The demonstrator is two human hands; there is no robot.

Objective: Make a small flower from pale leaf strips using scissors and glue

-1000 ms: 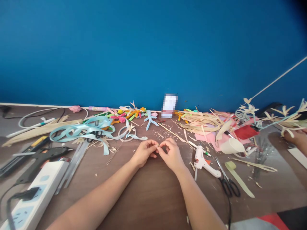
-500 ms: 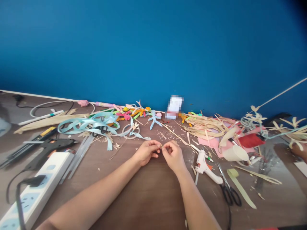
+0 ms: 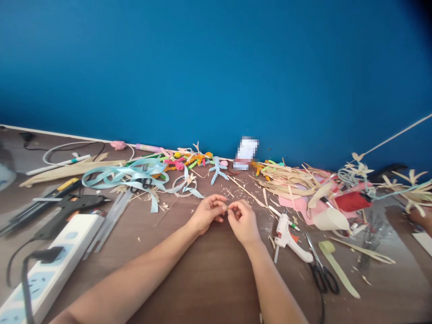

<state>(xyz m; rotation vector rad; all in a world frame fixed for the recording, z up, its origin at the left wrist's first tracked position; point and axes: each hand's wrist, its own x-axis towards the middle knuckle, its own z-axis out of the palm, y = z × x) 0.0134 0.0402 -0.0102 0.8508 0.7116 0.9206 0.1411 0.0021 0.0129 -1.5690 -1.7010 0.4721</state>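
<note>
Over the middle of the table, my left hand (image 3: 208,214) and my right hand (image 3: 243,221) meet with their fingertips nearly touching. Both hands are closed in a pinch on something tiny, largely hidden by the fingers; its kind is too small to make out. Beyond them lie thin straw-coloured scraps (image 3: 248,191) and a fuzzy light-blue figure (image 3: 218,170). To the right of my right hand rests a white glue gun (image 3: 286,236), with black-handled scissors (image 3: 323,272) beside it.
On the left are a power strip (image 3: 56,265), a black glue gun (image 3: 72,207), clear glue sticks (image 3: 110,222) and tangled blue ribbon (image 3: 135,175). Dried straw-like strips (image 3: 290,177), a red spool (image 3: 353,199) and green ribbon (image 3: 340,272) lie right. Another person's hand (image 3: 421,219) shows at the right edge.
My fingertips have drawn slightly closer together, and the left fingers have shifted a little. The pinch of both hands is kept, and the things on the table lie as before.
</note>
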